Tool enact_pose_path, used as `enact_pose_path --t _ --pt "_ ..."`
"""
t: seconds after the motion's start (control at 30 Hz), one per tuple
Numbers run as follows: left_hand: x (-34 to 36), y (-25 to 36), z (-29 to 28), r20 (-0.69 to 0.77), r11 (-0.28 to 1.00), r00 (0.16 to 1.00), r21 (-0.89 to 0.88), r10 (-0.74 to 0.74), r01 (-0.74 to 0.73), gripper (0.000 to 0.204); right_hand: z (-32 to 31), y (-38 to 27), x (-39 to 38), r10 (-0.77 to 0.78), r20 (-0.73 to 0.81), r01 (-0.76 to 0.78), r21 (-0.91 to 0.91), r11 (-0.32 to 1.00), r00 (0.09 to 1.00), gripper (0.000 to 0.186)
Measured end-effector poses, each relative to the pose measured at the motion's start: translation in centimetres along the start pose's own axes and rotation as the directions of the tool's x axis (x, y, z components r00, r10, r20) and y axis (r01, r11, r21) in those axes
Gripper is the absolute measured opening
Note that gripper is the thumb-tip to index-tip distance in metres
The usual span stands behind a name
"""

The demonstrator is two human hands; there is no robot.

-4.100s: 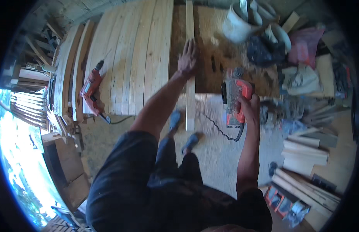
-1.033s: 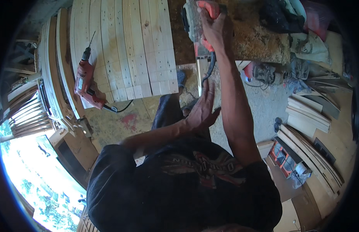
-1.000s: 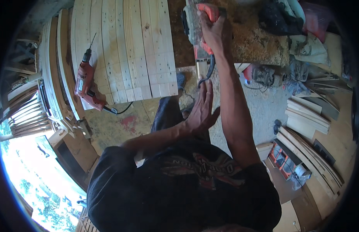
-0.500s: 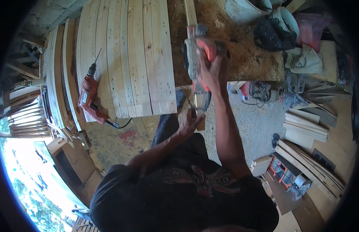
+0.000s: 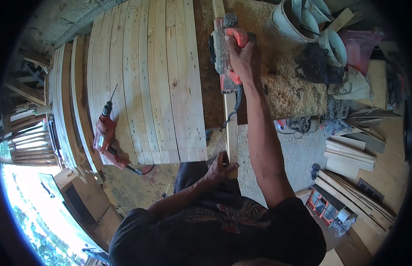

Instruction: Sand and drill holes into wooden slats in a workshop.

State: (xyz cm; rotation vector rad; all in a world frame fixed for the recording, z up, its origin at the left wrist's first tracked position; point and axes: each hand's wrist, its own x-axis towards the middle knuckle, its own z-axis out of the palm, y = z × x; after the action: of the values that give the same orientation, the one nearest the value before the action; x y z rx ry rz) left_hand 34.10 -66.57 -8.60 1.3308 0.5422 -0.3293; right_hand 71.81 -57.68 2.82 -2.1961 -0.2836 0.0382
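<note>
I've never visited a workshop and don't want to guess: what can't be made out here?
All in the head view:
Red planer: underside hidden by its own body.
Wood strip: far end cut off by the top edge.
Right hand: most fingertips hidden by the hand itself and the planer.
Left hand: too small and dark to tell how firmly it grips.
Dark bundle: too blurred to tell what it is.

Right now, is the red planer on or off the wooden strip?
On, apparently: the strip shows beyond both ends of the planer.

Passage over shavings [image 5: 288, 91] between right hand [image 5: 245, 60] and buckets [image 5: 285, 30]; drill [image 5: 104, 135] obstructs boards [image 5: 146, 88] near left (bit [image 5: 114, 93] pointing away).
</note>
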Motion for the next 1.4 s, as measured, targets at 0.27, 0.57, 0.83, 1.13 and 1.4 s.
enact_pose_path --t 0.27,0.57,0.83,1.13,1.4 --pt "0.4 0.3 -0.7 0.083 0.995 0.992 -0.012 -0.095 0.097 0.072 3.5 -1.1 9.7 -0.020 0.003 0.020 -0.025 0.999 1.000 0.046" --pt "1.1 1.5 -1.3 0.116 0.983 0.990 0.177 -0.077 0.056 0.077 5.4 -3.9 18.1 0.034 0.089 -0.030 -0.047 0.998 0.995 0.055" --pt "0.6 2.0 -1.1 0.027 0.973 0.998 0.225 -0.055 0.047 0.077 5.2 -8.1 21.1 0.016 0.115 -0.023 0.056 0.998 0.993 0.056" --pt "-1.8 8.3 -2.1 0.046 0.905 0.968 0.368 -0.247 0.214 0.062 -2.5 -0.2 0.7 -0.113 0.068 0.088 0.296 0.951 0.991 0.035" --pt "6.8 22.4 -10.6 0.204 0.397 0.662 0.662 0.721 -0.636 0.025 -15.4 2.7 -26.6 -0.107 0.017 0.107 0.023 0.994 0.994 0.024"
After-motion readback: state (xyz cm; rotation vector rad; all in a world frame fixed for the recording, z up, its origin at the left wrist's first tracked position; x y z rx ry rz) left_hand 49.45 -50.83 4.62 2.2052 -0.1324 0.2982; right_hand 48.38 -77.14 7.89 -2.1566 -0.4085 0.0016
